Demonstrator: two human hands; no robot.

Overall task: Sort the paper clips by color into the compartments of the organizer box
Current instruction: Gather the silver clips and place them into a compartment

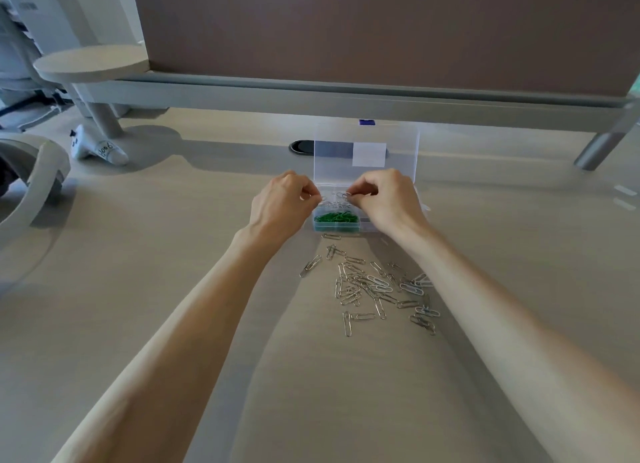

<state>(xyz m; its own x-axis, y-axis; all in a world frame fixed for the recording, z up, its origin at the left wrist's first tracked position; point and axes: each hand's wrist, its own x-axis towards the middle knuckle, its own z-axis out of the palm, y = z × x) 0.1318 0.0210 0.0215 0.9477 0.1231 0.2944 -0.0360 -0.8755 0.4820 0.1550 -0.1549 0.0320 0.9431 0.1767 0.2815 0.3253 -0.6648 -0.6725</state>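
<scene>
Organizer box [367,226], lid upright, sits mid-worktop [156,289]. Right hand [384,202] pinches a silver clip [343,195] above it. Left hand [282,202] is curled at its left edge, grasp unclear. Loose clips [374,286] lie between the forearms, with bare worktop outside them.

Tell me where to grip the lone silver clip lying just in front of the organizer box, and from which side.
Pinch the lone clip across its long sides, near the middle, coming from above. It lies flat on the table, lengthwise left to right, clear of the pile, and the organizer box wall stands behind it, so a low approach from the far side looks blocked.
</scene>
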